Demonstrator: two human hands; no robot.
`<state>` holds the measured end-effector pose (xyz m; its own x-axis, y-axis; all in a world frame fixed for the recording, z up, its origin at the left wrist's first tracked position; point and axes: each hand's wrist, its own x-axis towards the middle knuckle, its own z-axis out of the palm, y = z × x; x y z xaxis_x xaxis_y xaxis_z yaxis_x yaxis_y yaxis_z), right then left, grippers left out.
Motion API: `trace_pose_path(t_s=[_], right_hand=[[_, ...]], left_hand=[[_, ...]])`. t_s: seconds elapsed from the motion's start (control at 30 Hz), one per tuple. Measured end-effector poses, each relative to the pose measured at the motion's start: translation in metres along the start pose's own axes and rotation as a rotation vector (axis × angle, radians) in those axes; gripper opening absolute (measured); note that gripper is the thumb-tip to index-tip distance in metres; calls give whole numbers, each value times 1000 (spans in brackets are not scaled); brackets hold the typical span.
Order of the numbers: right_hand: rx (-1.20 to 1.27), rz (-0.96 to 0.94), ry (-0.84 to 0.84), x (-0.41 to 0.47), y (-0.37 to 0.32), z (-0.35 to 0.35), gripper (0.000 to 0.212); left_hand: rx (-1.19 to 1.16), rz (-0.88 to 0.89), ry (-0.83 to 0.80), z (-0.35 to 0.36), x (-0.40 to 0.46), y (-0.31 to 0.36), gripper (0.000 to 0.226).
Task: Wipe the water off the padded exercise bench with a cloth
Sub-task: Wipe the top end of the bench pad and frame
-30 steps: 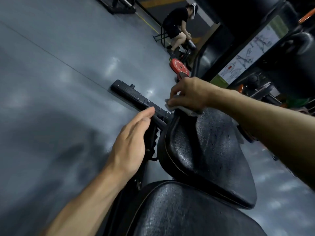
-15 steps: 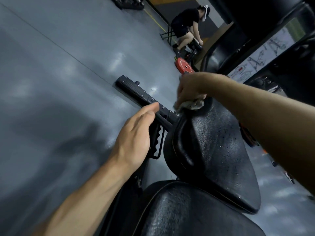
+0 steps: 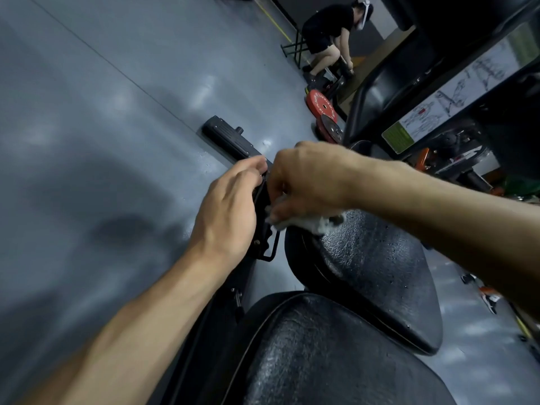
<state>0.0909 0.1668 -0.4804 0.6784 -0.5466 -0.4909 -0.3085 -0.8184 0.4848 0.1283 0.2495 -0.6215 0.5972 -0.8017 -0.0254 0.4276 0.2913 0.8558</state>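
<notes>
A black padded bench fills the lower right, with a smaller seat pad [image 3: 377, 276] beaded with water drops and a larger back pad [image 3: 330, 355] nearer to me. My right hand [image 3: 309, 182] grips a crumpled white cloth [image 3: 315, 225] and holds it against the far left corner of the seat pad. My left hand [image 3: 230, 209] rests with straight fingers on the bench's black metal frame [image 3: 228, 137], just left of the cloth.
Grey gym floor [image 3: 102, 112] spreads to the left. Red weight plates [image 3: 321, 105] lie beyond the bench. A person [image 3: 327, 33] in black bends over equipment at the far top. A black machine with an exercise chart [image 3: 455, 92] stands on the right.
My right hand has drawn the cloth from the far end of the seat pad toward its left corner. My left hand stayed on the frame, and the two hands are now close together.
</notes>
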Motion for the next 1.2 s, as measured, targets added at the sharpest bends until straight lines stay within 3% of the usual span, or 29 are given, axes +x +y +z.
trace_pose_path(t_s=[0.07,0.27,0.37,0.47,0.6,0.7,0.87,1.07,1.2], right_hand=[[-43,-33,12,-4,-12,-1,23],[33,120,141,-5,15,-11,24],[22,11,57,-19,-13,-8,29],[-171,-157,-50,-40,-53,5,25],[-205,-25,189,-33,-22,-4,28],[-64,-9,321,-38,-4,-4,26],[-46,-271,238,-74,-36,33,27],[377,-70,581,-101,1,8,32],[623,13,498,-130,8,9,29]], left_hand=[[12,8,-2,-3,-1,3,34],[-21,19,11,-11,-5,12,32],[-13,10,3,-14,-5,12,34],[-22,-11,-2,-14,-5,13,36],[-8,14,-9,-13,-8,19,33],[-3,29,-24,-12,-11,22,34],[-7,13,-28,-14,-9,26,37],[-6,21,-54,-7,-15,25,44],[-1,21,-73,-7,-17,27,38]])
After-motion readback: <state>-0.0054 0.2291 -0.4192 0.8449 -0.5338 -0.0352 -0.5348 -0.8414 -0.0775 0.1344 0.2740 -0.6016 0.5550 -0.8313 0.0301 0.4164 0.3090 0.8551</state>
